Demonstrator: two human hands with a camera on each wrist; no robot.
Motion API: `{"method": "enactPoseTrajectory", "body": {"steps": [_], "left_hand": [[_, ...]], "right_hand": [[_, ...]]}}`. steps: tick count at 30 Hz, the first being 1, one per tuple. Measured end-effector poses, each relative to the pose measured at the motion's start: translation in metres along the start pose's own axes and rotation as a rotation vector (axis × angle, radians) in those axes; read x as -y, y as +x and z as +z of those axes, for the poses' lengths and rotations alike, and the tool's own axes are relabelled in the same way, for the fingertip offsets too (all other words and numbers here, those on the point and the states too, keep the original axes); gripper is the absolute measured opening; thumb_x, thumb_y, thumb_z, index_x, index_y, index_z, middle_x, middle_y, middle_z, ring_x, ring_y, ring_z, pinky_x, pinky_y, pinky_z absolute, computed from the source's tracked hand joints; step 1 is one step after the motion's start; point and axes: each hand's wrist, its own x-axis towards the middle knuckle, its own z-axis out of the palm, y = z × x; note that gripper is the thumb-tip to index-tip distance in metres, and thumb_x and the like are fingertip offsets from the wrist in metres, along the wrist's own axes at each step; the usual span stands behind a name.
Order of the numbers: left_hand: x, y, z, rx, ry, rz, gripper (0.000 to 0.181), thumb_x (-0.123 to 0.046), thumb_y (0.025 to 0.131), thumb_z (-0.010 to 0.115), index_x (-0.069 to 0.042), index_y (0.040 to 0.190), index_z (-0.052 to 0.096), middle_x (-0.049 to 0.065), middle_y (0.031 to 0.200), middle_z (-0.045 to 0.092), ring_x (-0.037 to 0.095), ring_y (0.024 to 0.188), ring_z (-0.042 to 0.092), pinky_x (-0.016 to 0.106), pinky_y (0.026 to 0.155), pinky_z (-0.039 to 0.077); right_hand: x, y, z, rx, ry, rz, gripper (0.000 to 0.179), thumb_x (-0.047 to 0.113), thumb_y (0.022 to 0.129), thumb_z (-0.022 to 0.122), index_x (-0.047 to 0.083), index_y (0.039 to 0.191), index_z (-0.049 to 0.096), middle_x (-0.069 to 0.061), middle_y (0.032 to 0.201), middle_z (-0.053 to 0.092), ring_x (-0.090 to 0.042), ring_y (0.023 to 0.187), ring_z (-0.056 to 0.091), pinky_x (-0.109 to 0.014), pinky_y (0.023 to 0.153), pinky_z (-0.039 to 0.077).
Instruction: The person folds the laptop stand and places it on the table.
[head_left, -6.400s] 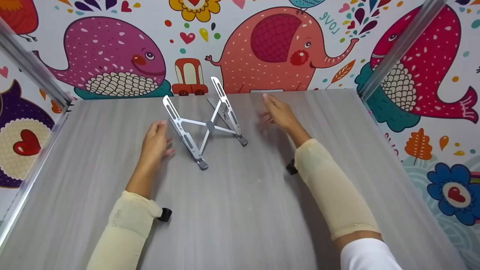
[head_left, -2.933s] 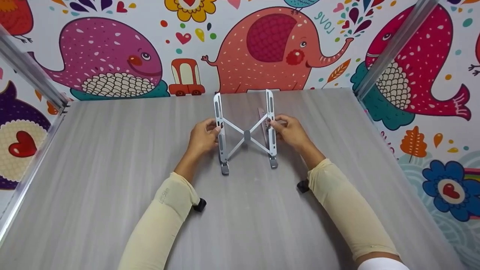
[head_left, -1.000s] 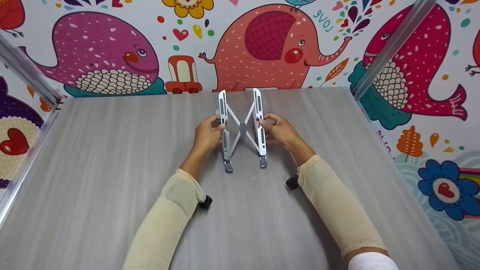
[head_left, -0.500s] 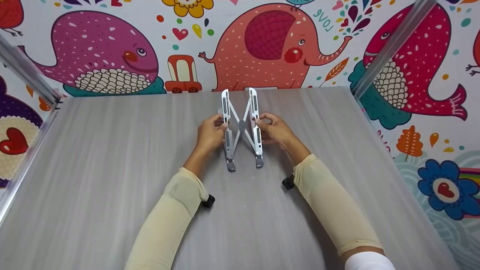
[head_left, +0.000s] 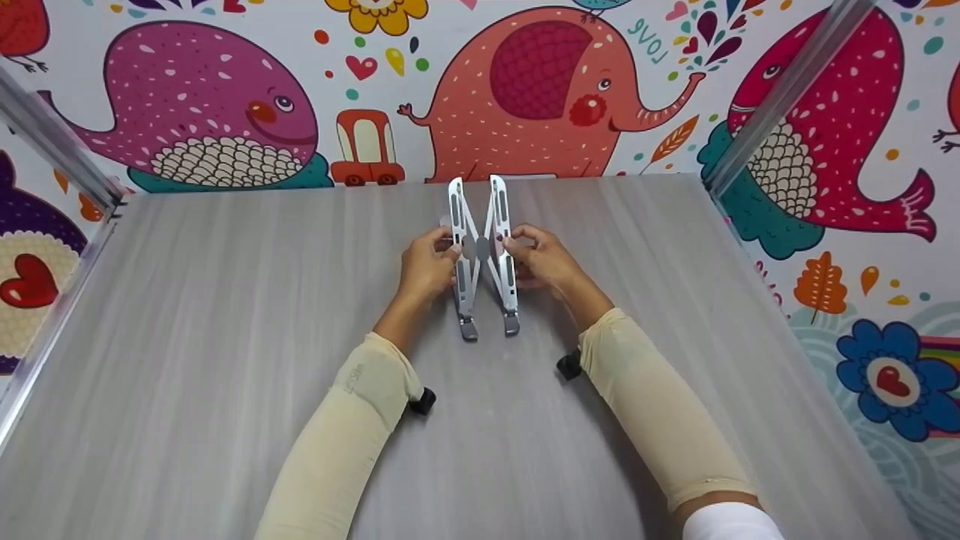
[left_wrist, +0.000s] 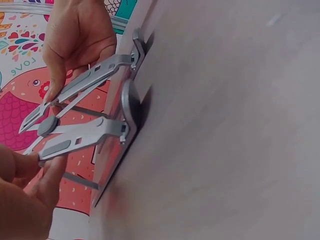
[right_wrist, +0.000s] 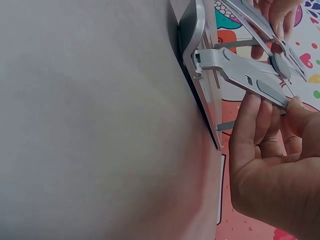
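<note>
Silver stand (head_left: 482, 249), where is it?

On the grey table (head_left: 225, 337), near its back edge, with the patterned wall (head_left: 555, 82) behind.

What does the left hand (head_left: 426, 266) do?

It pinches the left rail (head_left: 462, 276) between thumb and fingers.

And the right hand (head_left: 551, 262)?

It grips the right rail (head_left: 507, 281) the same way.

Do the rails touch?

No, they stand near each other, hooked ends (head_left: 511, 324) pointing away from the wall, with a grey hub (head_left: 482, 249) between them.

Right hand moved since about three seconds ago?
Yes: in the head view, the right hand has shifted left against the wall's elephant, toward the left hand.
</note>
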Motion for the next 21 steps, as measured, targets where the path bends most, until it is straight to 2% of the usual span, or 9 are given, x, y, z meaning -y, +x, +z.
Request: {"method": "enactPoseTrajectory", "body": {"steps": [5,12,16,21], "left_hand": [[-0.001,0.001,0.003,-0.005,-0.001,-0.005,0.029,-0.012,0.103,0.058,-0.014,0.132,0.064,0.010,0.129,0.066,0.021,0.100,0.065,0.036,0.079,0.061],[-0.004,0.001,0.007,-0.018,0.025,0.010,0.030,-0.012,0.103,0.059,-0.014,0.133,0.065,0.012,0.131,0.067,0.021,0.106,0.066,0.037,0.076,0.061],[-0.004,0.003,0.009,-0.014,0.006,0.003,0.031,-0.012,0.103,0.060,-0.013,0.134,0.064,0.013,0.132,0.066,0.022,0.106,0.066,0.035,0.076,0.061],[-0.004,0.004,0.011,-0.010,-0.029,-0.010,0.033,-0.011,0.102,0.061,-0.013,0.134,0.064,0.014,0.131,0.066,0.023,0.102,0.067,0.040,0.080,0.062]], "right_hand": [[0.001,0.002,0.004,-0.002,-0.006,0.000,0.012,0.029,0.102,0.064,0.018,0.107,0.063,0.000,0.076,0.062,-0.017,0.067,0.061,-0.034,0.062,0.059],[0.004,0.004,0.012,0.022,0.020,0.004,0.013,0.029,0.102,0.063,0.018,0.109,0.062,0.001,0.074,0.065,-0.014,0.064,0.063,-0.033,0.061,0.059],[0.004,0.006,0.015,0.025,0.007,0.015,0.014,0.031,0.102,0.063,0.019,0.109,0.063,0.000,0.079,0.067,-0.015,0.068,0.064,-0.033,0.063,0.059],[0.004,0.007,0.019,0.028,0.024,0.026,0.013,0.030,0.103,0.063,0.019,0.108,0.063,0.000,0.080,0.070,-0.015,0.069,0.065,-0.033,0.063,0.058]]}}
